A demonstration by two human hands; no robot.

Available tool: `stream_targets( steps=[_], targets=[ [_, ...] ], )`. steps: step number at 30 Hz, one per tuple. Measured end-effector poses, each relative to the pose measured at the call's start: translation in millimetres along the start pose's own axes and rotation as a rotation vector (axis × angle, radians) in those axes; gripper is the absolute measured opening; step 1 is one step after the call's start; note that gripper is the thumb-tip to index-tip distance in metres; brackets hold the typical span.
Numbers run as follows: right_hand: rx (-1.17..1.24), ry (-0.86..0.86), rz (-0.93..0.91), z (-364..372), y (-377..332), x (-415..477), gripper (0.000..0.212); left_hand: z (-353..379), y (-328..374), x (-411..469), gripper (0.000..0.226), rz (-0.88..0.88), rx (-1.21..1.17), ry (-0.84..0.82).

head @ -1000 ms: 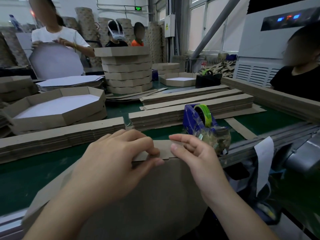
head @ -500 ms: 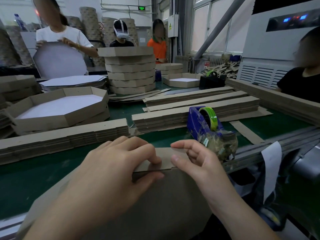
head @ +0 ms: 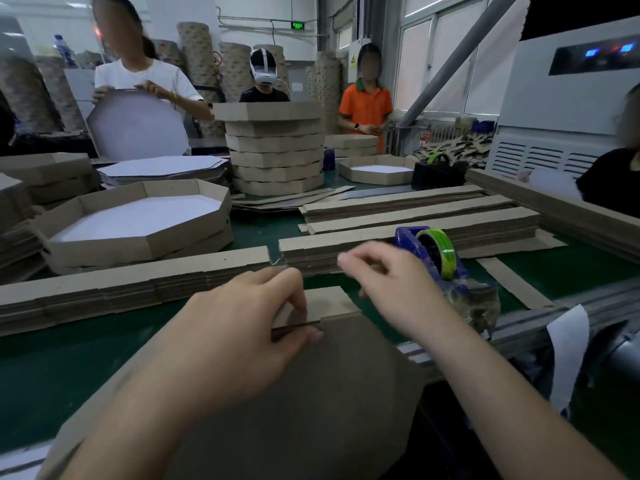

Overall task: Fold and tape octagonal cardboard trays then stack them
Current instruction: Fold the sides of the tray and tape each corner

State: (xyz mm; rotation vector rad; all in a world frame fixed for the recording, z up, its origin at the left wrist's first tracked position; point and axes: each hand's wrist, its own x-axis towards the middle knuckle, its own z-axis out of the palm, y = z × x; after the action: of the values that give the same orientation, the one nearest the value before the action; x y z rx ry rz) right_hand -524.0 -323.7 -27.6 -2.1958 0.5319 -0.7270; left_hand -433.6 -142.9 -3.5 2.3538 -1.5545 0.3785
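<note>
Head view: my left hand (head: 242, 327) pinches the overlapped seam flap of the cardboard tray (head: 311, 393), which is at the near edge of the counter (head: 86, 344). My blurred right hand (head: 391, 282) hovers just right of that flap beside the tape dispenser (head: 436, 258), fingers loosely curled on nothing. I judge the board light, stiff and easily creased, so it is best held at the seam.

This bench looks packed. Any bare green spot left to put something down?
The near-left green mat, between the long strip stack and the held cardboard panel, and a patch right of the tape dispenser, past the loose strip. The far side is crowded with trays.
</note>
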Motion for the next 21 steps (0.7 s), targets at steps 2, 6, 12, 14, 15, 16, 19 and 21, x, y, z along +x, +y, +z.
stream_targets(
  steps=[2,6,12,14,15,16,19,21],
  targets=[
    [-0.148,-0.050,0.012,4,4,41,0.024,1,-4,2,0.035,-0.033,0.010,-0.014],
    [-0.572,-0.220,0.044,33,30,128,0.025,1,-10,2,0.033,-0.067,0.031,-0.039],
    [-0.967,-0.396,-0.049,58,58,190,0.064,-2,-15,5,0.028,-0.091,-0.017,-0.066],
    [-0.909,-0.463,-0.014,55,60,202,0.060,-2,-19,5,0.030,-0.096,-0.022,-0.056],
    [-0.881,-0.497,-0.006,52,60,206,0.058,-2,-21,4,0.031,-0.098,-0.023,-0.043],
    [-0.873,-0.527,-0.006,49,60,209,0.057,-1,-23,3,0.033,-0.101,-0.025,-0.031],
    [-0.882,-0.577,-0.025,39,62,213,0.059,1,-27,1,0.037,-0.100,-0.034,-0.010],
    [-0.852,-0.567,-0.042,35,64,214,0.058,3,-28,2,0.039,-0.099,-0.041,0.002]
  ],
)
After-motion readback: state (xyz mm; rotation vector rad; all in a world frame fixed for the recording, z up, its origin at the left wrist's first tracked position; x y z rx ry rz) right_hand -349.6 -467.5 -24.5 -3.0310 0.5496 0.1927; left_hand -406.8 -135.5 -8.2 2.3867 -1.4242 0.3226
